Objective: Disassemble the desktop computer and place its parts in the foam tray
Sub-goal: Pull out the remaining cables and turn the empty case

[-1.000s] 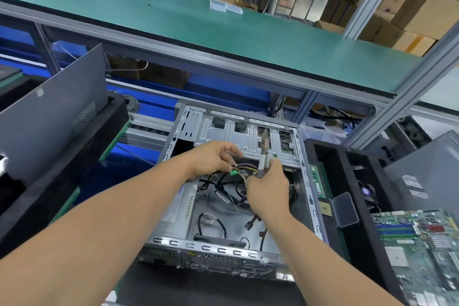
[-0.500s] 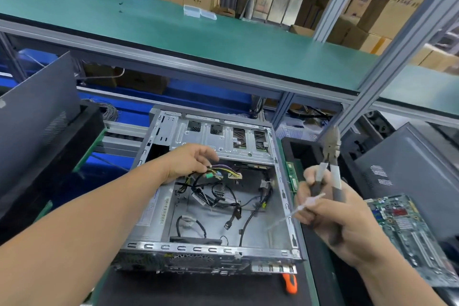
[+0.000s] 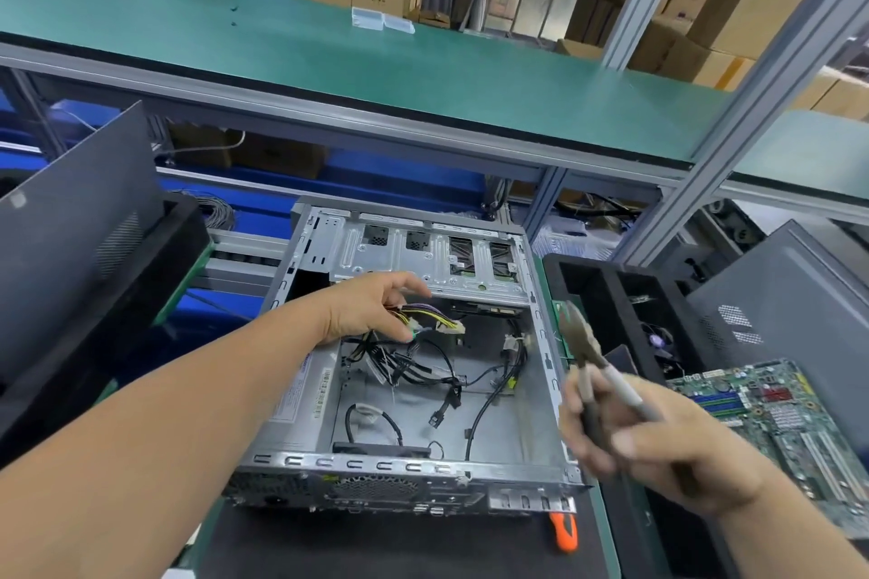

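Inside the case [image 3: 301, 390], the left hand [image 3: 371, 310] pinches the wires [image 3: 423, 317] while the right hand [image 3: 658, 447], beside it, grips cutters [image 3: 588, 353] whose blades could nick connectors.

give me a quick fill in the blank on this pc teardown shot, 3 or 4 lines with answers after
1. The left hand holds a bundle of ____ inside the open computer case.
2. The right hand grips a pair of ____, off to the right of the case.
3. The green circuit board lies to the ____ of the case.
4. The tool handle sticking out by the case's near right corner is coloured ____.

Missing words: wires; pliers; right; orange
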